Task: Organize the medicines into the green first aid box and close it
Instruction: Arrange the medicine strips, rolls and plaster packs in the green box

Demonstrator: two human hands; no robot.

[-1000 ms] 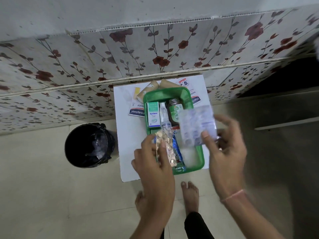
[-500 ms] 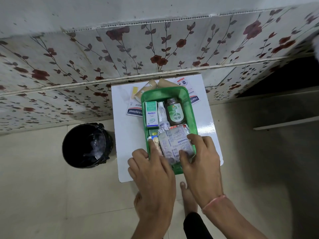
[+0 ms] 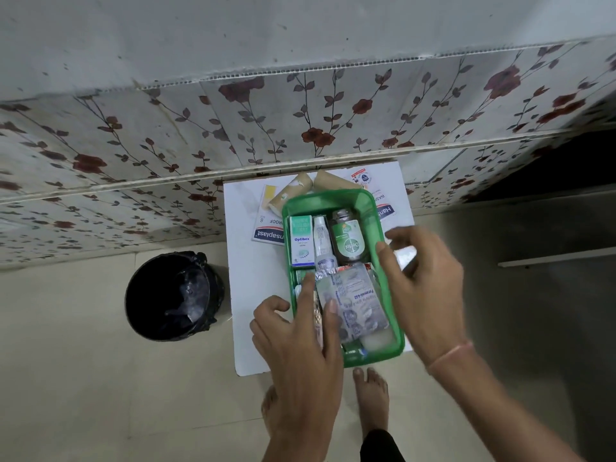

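Left hand (image 3: 300,341): fingers pressing down on the blister strips (image 3: 353,301), not closed round them.
Right hand (image 3: 423,288): open, fingers spread, hovering over the box's right rim, holding nothing.
Green first aid box (image 3: 370,201): centre frame on the white table (image 3: 246,295), lidless.
Dettol bottle (image 3: 348,243): lying in the box's upper half.
Black bin (image 3: 173,295): left of the table.

Your table: a small white top (image 3: 253,295) stood against the floral-tiled wall
On it, near you: the open green box (image 3: 383,228)
Behind the box: two brown rolls (image 3: 293,191); Hansaplast packets (image 3: 268,233) lay flat on both sides
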